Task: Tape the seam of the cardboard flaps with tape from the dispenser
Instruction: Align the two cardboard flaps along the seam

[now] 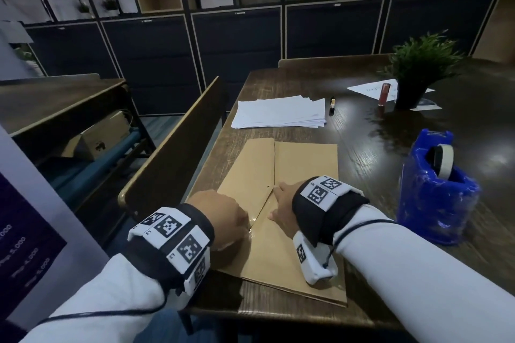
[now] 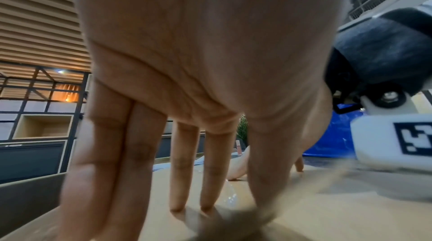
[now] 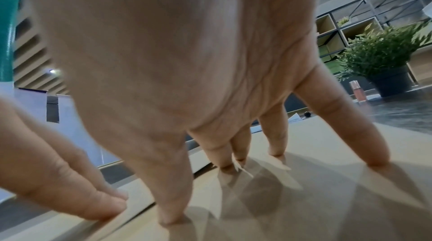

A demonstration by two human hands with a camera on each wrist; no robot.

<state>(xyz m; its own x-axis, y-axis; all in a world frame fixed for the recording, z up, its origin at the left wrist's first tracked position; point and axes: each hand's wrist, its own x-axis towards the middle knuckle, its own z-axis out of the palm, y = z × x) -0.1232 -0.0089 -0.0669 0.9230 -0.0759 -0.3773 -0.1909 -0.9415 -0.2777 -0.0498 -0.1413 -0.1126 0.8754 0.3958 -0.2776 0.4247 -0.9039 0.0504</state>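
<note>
A flattened brown cardboard piece (image 1: 303, 170) lies on the dark wooden table (image 1: 376, 133), its flap seam (image 1: 274, 164) running away from me. A glossy strip of clear tape (image 1: 254, 222) shows on the seam's near part, also seen in the left wrist view as a shiny tape patch (image 2: 231, 197). My left hand (image 1: 223, 217) presses straight fingers (image 2: 177, 189) down on the cardboard at the seam. My right hand (image 1: 281, 200) rests just right of the seam, fingers (image 3: 278, 139) spread and pressing flat. The blue tape dispenser (image 1: 437, 198) with its tape roll (image 1: 444, 160) stands to the right, untouched.
Beyond the cardboard lie a stack of white papers (image 1: 281, 114) and a marker (image 1: 332, 104). A potted plant (image 1: 418, 72) and a red tube (image 1: 384, 95) stand at the back right. A wooden chair back (image 1: 172, 153) borders the table's left edge.
</note>
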